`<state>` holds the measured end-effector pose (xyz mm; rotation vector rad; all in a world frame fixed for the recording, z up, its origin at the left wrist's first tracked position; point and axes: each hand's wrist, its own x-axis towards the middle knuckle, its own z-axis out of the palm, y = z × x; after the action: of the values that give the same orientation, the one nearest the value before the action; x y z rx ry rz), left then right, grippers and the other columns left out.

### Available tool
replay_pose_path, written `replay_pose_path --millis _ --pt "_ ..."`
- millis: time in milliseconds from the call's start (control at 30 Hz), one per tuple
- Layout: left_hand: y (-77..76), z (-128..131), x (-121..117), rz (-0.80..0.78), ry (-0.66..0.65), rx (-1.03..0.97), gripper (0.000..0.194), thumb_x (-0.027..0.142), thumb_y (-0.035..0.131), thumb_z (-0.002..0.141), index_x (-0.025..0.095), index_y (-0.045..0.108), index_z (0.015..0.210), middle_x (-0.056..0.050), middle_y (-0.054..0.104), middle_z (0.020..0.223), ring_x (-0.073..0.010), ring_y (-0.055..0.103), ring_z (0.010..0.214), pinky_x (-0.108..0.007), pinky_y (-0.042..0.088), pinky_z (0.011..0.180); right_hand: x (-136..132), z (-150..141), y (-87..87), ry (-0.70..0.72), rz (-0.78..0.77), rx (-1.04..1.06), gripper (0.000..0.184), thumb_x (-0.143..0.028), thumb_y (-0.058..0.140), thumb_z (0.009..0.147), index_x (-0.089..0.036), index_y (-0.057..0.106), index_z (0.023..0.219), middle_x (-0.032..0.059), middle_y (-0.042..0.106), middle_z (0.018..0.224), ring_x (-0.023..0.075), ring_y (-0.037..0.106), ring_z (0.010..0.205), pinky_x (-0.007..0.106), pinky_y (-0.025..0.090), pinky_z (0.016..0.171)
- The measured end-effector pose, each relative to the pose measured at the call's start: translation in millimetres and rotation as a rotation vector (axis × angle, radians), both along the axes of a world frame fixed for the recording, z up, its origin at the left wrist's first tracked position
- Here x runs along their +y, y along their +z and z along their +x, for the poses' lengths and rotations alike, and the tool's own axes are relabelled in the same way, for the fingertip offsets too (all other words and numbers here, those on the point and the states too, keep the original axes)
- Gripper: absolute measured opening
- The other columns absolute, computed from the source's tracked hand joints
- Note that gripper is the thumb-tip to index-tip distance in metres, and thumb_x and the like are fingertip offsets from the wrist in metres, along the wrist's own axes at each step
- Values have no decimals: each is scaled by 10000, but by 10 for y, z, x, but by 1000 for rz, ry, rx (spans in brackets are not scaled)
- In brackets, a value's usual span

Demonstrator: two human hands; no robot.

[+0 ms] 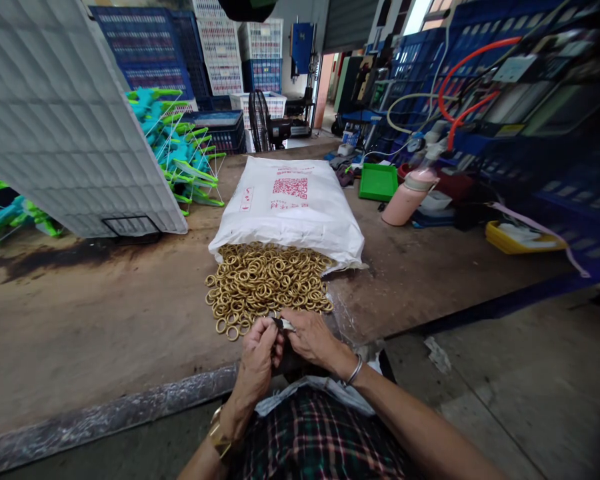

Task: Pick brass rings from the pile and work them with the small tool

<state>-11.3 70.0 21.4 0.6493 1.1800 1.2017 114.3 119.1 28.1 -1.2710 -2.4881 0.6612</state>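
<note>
Close to the table's front edge, my left hand [260, 350] is closed, thumb and fingers pinched together. My right hand [313, 339] meets it from the other side, its fingers also closed. Between them shows a small black-and-white piece [283, 325], too small to name, pinched by both hands. Just beyond my fingers lies a heap of brass-coloured rings [270, 280], spilling from the open mouth of a white woven sack [293, 207] with red print. A few rings lie loose at the heap's near left edge.
A white ribbed panel [80, 120] stands tilted at left, with turquoise and lime-green plastic pieces [190, 163] behind it. At right are a green tray [378, 181], a pink bottle [407, 199] and a yellow tray [523, 239]. A black fan [260, 120] stands beyond the table.
</note>
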Motion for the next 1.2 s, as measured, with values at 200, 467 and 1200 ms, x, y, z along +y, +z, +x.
replay_pose_path --millis 200,467,1200 --pt "-18 -4 5 2 8 30 342 499 590 716 183 458 728 63 490 574 -40 389 407 -136 264 352 -3 -9 20 3 -13 -57 136 -125 434 793 -187 548 836 24 621 762 128 539 680 222 287 608" --pt "-51 -29 4 12 -5 99 346 516 557 737 186 455 716 62 490 561 -44 403 403 -133 274 357 -24 -33 104 -7 -21 -130 139 -123 430 796 -182 531 871 44 642 797 143 564 701 241 266 591" --pt "213 -77 -179 36 -274 -143 304 440 629 724 177 493 653 47 485 505 -41 376 381 -152 262 361 276 382 57 -438 -24 -284 231 -109 393 801 -157 545 968 87 657 788 163 577 668 246 288 558"
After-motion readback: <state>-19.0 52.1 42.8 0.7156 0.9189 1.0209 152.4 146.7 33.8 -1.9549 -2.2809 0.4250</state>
